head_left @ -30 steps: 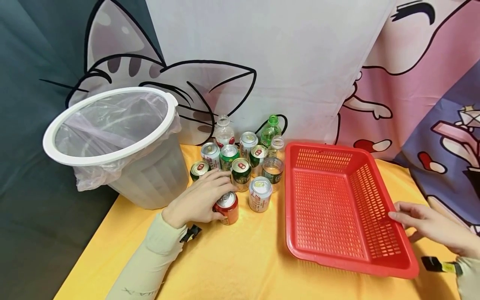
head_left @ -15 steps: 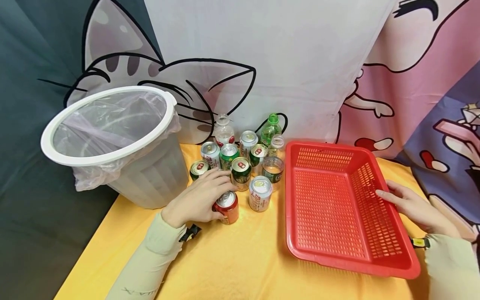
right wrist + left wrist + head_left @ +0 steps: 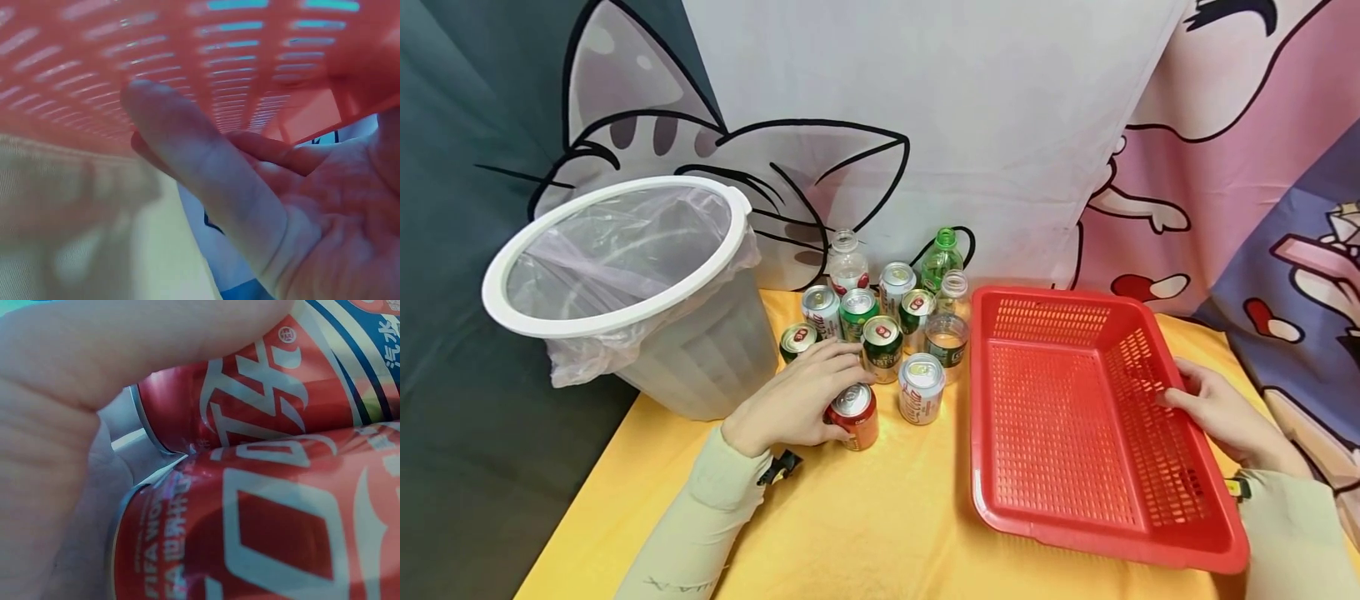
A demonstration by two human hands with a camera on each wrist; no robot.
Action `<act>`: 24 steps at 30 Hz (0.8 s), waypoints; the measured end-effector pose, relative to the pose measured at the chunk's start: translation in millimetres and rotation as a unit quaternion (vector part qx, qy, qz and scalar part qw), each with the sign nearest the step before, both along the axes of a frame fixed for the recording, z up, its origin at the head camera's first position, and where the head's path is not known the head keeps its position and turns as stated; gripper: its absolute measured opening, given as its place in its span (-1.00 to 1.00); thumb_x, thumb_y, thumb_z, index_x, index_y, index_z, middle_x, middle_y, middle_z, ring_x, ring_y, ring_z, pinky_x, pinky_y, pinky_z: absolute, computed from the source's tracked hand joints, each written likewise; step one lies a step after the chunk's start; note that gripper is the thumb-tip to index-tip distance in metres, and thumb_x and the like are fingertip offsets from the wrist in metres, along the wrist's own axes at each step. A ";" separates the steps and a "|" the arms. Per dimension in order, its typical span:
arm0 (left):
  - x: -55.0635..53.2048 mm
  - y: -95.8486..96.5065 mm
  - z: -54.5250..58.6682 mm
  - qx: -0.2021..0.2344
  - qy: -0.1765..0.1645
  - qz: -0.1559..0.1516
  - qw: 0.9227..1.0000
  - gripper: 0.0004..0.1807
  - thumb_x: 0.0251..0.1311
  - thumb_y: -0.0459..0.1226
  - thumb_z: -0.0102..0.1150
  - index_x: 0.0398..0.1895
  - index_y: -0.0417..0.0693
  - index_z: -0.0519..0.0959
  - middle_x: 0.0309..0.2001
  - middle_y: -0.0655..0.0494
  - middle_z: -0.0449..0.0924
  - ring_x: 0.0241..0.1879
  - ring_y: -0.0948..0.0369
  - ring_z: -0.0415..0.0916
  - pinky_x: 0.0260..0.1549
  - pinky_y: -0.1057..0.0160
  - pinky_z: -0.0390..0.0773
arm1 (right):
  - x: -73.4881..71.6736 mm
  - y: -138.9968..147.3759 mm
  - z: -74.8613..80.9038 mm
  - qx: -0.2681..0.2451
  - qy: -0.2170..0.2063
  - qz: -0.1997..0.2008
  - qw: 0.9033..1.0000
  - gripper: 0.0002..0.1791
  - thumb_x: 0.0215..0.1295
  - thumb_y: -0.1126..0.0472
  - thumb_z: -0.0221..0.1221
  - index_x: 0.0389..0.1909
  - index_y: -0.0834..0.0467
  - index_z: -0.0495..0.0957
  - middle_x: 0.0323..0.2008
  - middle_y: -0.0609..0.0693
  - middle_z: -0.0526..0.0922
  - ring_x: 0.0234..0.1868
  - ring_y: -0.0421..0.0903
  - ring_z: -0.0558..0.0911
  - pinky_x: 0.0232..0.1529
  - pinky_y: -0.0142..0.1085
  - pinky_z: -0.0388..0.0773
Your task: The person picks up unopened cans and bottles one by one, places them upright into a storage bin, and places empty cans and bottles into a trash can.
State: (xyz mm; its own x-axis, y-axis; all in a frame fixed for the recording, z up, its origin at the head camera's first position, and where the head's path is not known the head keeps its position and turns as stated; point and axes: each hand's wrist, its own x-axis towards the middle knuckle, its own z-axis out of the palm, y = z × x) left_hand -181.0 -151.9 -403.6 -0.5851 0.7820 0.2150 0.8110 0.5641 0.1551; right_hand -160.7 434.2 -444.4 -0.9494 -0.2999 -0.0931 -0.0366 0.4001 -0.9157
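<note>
My left hand (image 3: 808,396) grips a red Coca-Cola can (image 3: 859,423) standing on the yellow cloth. Its thumb lies along the can's side, and in the left wrist view the red can (image 3: 281,512) shows a deep crease. At the right, my right hand (image 3: 1232,417) holds the right rim of a red plastic basket (image 3: 1052,433), thumb over the rim. In the right wrist view, fingers (image 3: 206,162) reach under the slotted basket wall (image 3: 237,69). Nothing lies in the basket.
Close behind the left hand stand several cans, among them a white Coca-Cola can (image 3: 921,392) and a dark green can (image 3: 882,346). Clear bottles (image 3: 847,267) and a green bottle (image 3: 942,258) are behind. A bag-lined bin (image 3: 700,367) is at the left.
My right hand has shifted inward along the basket's right rim. The basket's near right corner has moved slightly toward me and right. The left hand keeps its grip on the red can.
</note>
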 end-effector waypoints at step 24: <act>-0.2 4.5 4.1 0.000 0.004 -0.005 1.000 -0.13 -0.32 0.09 0.72 0.17 0.04 0.62 0.19 0.04 0.61 0.35 -0.03 0.41 0.49 -0.08 0.24 | -7.8 -22.3 6.0 0.013 -0.080 -0.032 0.996 -0.36 0.56 0.24 0.06 0.49 0.35 0.04 -0.10 -0.11 0.70 -0.21 0.07 0.81 -0.22 -0.04 0.78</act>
